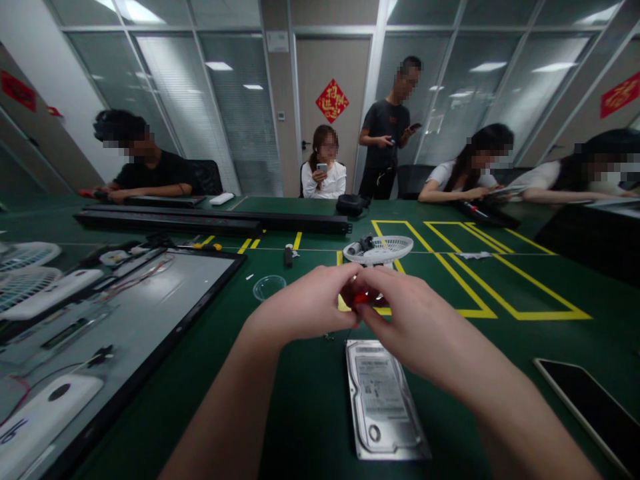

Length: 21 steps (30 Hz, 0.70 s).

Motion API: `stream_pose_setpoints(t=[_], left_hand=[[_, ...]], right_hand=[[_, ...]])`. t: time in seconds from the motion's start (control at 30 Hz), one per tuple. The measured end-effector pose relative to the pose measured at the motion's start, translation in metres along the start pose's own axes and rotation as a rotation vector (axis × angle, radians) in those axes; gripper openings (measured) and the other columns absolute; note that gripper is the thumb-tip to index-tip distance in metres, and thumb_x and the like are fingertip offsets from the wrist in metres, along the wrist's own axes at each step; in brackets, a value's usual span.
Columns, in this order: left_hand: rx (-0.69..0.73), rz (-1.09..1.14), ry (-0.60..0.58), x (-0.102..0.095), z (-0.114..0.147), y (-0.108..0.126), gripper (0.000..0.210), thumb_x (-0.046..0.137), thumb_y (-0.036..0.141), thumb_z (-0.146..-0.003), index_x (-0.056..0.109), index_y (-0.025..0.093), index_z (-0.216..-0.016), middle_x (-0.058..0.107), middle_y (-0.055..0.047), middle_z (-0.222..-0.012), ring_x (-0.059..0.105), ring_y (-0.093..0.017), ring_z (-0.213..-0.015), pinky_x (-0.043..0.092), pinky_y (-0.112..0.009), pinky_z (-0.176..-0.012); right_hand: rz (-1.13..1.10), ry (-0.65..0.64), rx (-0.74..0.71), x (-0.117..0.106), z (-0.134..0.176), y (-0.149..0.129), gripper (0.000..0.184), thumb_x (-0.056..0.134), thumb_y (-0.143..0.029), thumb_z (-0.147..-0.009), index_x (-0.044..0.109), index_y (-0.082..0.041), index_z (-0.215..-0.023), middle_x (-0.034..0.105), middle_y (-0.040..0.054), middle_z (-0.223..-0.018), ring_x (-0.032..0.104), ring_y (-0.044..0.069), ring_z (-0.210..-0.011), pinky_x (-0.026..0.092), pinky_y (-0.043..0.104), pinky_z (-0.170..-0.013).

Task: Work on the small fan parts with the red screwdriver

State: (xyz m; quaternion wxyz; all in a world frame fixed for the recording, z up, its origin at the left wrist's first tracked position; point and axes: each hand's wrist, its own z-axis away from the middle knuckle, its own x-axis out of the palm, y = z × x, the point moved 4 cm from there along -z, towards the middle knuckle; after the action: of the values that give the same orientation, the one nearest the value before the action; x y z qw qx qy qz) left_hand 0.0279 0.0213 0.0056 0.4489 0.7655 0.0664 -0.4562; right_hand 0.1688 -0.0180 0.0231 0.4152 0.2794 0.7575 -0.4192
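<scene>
My left hand (323, 297) and my right hand (403, 307) meet in front of me above the table, fingers bent and closed together. Between their fingertips shows a small red object (360, 299), mostly covered, so its kind cannot be made out. Just below the hands a silver hard drive (384, 403) lies label side up, apart from them. A few tiny metal bits (329, 337) are on the green table near the left wrist.
A clear plastic dish (269, 288) stands left of my hands, a white basket (397, 249) with dark parts beyond them. At left lies a large panel (165, 293); at right, a phone (590, 407). Long black bars (215, 222) cross the far side. Several people sit or stand around.
</scene>
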Motion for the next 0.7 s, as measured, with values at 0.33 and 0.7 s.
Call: stream_pose_setpoints(t=[0.33,0.7], left_hand=[[0.025,0.012,0.005,-0.0021,0.0002,0.0034,0.034,0.070,0.018,-0.078,0.065,0.022,-0.111,0.073,-0.002,-0.111,0.066,-0.020,-0.098,0.049,-0.031,-0.080],[0.019,0.009,0.004,0.0000,-0.0002,-0.0003,0.033,0.073,0.020,-0.076,0.066,0.021,-0.108,0.072,-0.002,-0.107,0.065,-0.021,-0.096,0.048,-0.032,-0.080]], right_hand=[[0.026,-0.011,0.005,0.0000,0.0013,0.0026,0.021,0.058,-0.010,-0.092,0.068,-0.023,-0.106,0.070,0.0045,-0.101,0.064,0.021,-0.089,0.046,0.032,-0.076],[0.031,-0.008,-0.020,0.0026,-0.0010,0.0030,0.017,0.060,-0.010,-0.092,0.070,-0.022,-0.098,0.067,0.0035,-0.098,0.061,0.020,-0.088,0.044,0.034,-0.077]])
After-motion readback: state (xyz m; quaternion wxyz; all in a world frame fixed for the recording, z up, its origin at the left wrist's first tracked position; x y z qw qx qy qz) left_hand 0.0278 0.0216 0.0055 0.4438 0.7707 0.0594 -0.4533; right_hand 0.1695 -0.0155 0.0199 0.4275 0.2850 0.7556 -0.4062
